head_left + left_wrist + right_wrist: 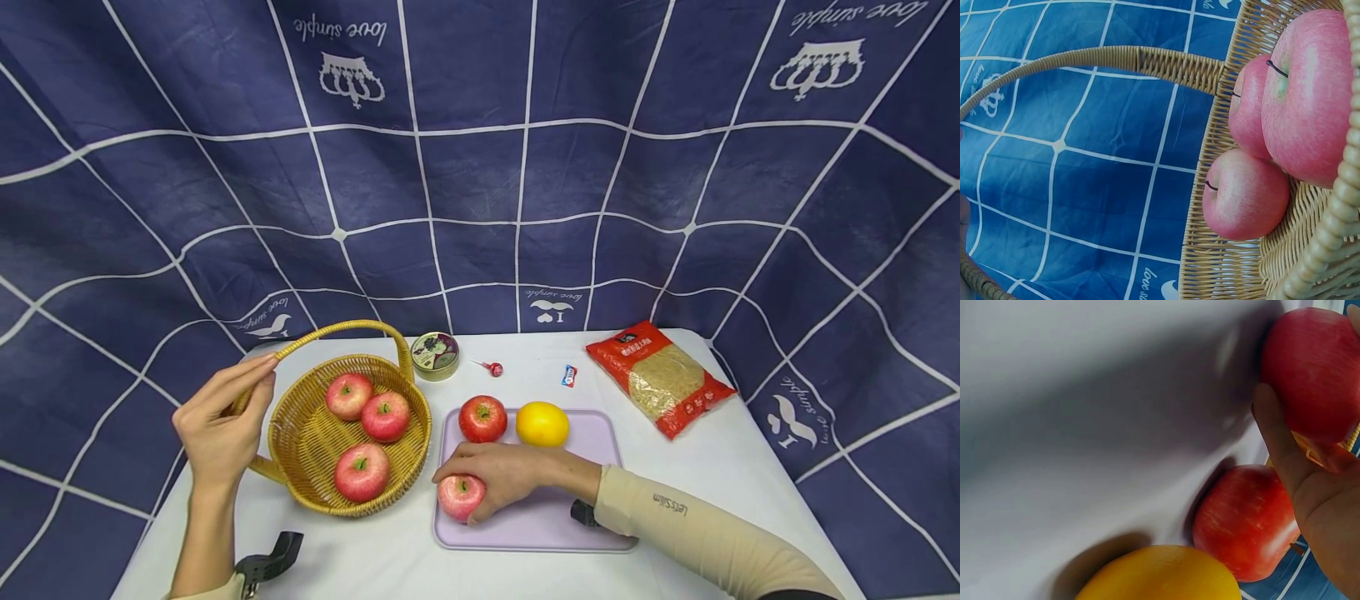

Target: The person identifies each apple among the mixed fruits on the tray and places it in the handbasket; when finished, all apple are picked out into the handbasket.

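Note:
My left hand (223, 421) grips the arched handle of the wicker basket (279, 433), which stands on the table at left. Three pinkish-red apples lie in it, one of them near the front (362, 472). My right hand (504, 475) holds another apple (461, 497) at the left side of the lilac tray (540, 540), its fingers and thumb curled round the fruit. Behind that hand on the tray sit a darker red apple (483, 418) and a yellow lemon (542, 424). In the right wrist view the held apple (1313, 375) appears between thumb and fingers.
Behind the tray lie a round tin (435, 356), a red lollipop (493, 368) and a small wrapped candy (569, 376). A red bag of grain-like food (666, 379) lies at the right rear. A blue checked cloth (480, 183) hangs behind the white table (375, 558).

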A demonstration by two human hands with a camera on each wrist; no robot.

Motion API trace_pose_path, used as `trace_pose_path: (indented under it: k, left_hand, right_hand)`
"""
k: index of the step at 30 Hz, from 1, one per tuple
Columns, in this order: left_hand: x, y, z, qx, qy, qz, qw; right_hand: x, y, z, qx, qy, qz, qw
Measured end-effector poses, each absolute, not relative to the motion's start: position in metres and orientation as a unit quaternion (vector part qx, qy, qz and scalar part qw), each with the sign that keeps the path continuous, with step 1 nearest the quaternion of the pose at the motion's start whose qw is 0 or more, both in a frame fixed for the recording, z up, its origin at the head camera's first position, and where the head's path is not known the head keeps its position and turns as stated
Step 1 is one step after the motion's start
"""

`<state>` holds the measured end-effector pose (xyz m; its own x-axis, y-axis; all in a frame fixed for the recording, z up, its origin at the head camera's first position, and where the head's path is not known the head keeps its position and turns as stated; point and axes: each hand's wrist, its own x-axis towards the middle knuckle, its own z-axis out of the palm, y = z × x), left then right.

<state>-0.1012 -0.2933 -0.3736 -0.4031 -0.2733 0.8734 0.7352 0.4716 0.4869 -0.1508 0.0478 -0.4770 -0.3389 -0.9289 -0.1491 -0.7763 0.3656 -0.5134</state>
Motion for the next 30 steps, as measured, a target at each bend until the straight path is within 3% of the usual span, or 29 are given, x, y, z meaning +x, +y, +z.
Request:
trace_pose_path:
  k: [30]
  left_hand:
    - [-0.101, -0.294, -0.374, -0.174, -0.682, -0.488, 0.516]
  right_hand:
    - [-0.151, 0.042, -0.455, -0.527, 0.804, -0.202, 0.187]
